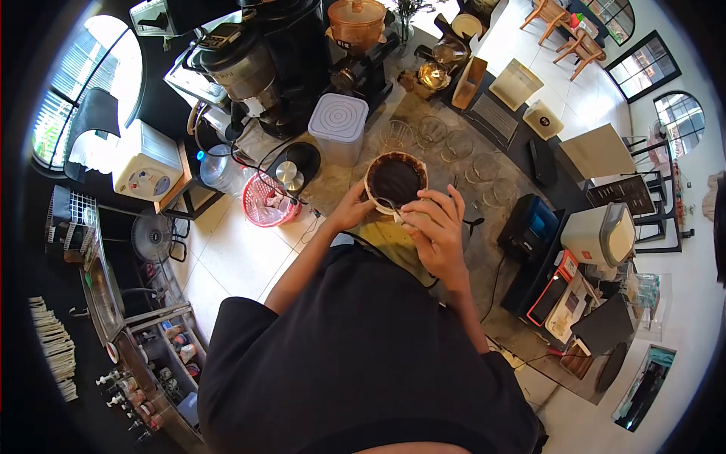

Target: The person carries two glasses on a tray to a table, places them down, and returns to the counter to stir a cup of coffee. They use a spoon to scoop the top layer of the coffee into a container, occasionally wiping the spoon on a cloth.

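Grip of the left hand (353,207) is partly closed around the side of the coffee filter (396,180), probably to steady it. The right hand (439,234) has curled fingers at its near rim; what they pinch cannot be told. The dark-filled filter sits mouth up above the bench (480,265), near the yellow cloth (393,240), presumably so nothing spills. Glasses (432,130) stand beyond, apparently grouped within reach.

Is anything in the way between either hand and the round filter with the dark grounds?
Nothing visible: the left hand is against the side of the filter, and the right hand is at its near rim, apparently pinching something too small to name.
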### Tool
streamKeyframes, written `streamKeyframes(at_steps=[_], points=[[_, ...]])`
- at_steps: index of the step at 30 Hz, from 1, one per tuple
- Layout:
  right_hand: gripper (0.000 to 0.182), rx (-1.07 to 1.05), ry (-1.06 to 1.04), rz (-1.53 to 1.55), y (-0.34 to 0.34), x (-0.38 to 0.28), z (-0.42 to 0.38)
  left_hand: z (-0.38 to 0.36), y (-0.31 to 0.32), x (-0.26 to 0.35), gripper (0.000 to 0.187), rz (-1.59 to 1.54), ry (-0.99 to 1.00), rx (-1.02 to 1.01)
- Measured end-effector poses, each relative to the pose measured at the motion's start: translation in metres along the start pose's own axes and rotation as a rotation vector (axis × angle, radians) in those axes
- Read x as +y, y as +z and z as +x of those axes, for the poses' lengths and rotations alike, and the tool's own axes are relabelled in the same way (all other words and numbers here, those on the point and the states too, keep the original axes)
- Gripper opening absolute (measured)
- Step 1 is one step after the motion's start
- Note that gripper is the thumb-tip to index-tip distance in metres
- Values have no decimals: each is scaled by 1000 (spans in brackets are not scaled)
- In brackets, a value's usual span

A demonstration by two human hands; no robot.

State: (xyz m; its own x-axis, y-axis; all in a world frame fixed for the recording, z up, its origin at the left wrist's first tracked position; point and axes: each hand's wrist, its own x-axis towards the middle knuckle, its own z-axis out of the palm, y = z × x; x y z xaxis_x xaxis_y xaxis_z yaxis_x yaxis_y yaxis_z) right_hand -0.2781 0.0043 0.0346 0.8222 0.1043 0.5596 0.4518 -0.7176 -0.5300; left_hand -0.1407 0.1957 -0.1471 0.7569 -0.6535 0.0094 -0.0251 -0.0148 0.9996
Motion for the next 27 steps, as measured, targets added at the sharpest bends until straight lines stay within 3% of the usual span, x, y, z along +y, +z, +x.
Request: streamKeyframes(at_steps=[4, 15, 27], points=[[10, 8, 40, -10, -2, -1, -2, -1, 5, 18, 53, -158, -20, -41], [10, 34, 55, -27, -5, -4, -7, -2, 5, 21, 55, -88, 16, -28], [12, 126, 140, 0, -36, 53, 17, 2, 5, 16, 54, -170, 15, -44]])
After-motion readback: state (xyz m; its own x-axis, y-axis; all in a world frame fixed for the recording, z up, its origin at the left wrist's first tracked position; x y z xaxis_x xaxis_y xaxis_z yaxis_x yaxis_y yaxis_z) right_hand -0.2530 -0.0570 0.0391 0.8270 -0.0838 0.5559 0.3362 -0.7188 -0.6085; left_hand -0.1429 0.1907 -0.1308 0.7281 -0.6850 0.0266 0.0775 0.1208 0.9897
